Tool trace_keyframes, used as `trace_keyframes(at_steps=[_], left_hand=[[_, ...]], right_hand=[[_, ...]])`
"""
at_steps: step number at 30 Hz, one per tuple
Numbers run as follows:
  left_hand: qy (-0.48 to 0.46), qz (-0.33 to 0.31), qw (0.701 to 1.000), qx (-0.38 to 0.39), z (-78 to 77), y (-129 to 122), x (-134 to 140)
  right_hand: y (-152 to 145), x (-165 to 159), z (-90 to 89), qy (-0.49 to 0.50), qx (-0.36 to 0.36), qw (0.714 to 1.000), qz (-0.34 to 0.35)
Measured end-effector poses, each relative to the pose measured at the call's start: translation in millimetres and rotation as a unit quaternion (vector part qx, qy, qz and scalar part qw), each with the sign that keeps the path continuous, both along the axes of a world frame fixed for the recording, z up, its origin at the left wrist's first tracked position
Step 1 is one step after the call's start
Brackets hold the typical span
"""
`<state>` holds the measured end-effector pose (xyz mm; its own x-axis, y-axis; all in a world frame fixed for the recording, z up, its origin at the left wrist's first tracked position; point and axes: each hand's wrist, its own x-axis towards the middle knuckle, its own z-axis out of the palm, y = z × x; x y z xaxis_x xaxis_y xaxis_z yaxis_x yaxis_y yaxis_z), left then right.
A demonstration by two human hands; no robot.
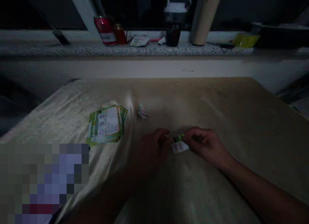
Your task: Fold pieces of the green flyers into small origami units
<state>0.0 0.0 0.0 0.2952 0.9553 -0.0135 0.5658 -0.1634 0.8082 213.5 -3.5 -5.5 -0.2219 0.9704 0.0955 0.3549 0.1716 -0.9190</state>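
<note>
A small folded paper (180,147), green along its top and white with print below, lies on the table between my hands. My right hand (206,143) pinches its right side between thumb and fingertips. On the other side, my left hand (153,148) is in deep shadow, its fingers loosely curved and apart; the fingertips come close to the paper's left edge, and I cannot tell whether they touch it. To the left sits a stack of green and white printed sheets (106,124). A small folded or crumpled printed piece (142,111) rests beyond my left hand.
A creased, pale cover lies over the table (217,108). Along the stone windowsill (84,50) stand a red can (105,31), a dark lidded cup (173,31), a cardboard-coloured tube (205,21) and a yellow item (246,40). A pixelated patch hides the lower left.
</note>
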Motion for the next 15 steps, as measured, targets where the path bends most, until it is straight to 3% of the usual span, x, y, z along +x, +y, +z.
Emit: trace_keyframes(at_steps=[3,5,9,15], left_hand=[[0.061,-0.003,0.997,0.053,-0.4,2.9,-0.1],[0.082,-0.041,0.992,0.092,-2.2,4.6,-0.3],[0.089,-0.134,0.975,0.154,-8.7,7.3,0.8],[0.149,-0.158,0.958,0.187,-16.3,5.0,7.5]], right_hand=[[7.4,1.6,-4.9,-0.044,0.069,0.996,0.022],[11.3,3.0,-9.8,-0.091,0.098,0.991,0.018],[15.8,4.6,-19.3,-0.184,0.122,0.975,0.022],[13.6,2.4,-22.4,-0.232,0.133,0.964,-0.013]])
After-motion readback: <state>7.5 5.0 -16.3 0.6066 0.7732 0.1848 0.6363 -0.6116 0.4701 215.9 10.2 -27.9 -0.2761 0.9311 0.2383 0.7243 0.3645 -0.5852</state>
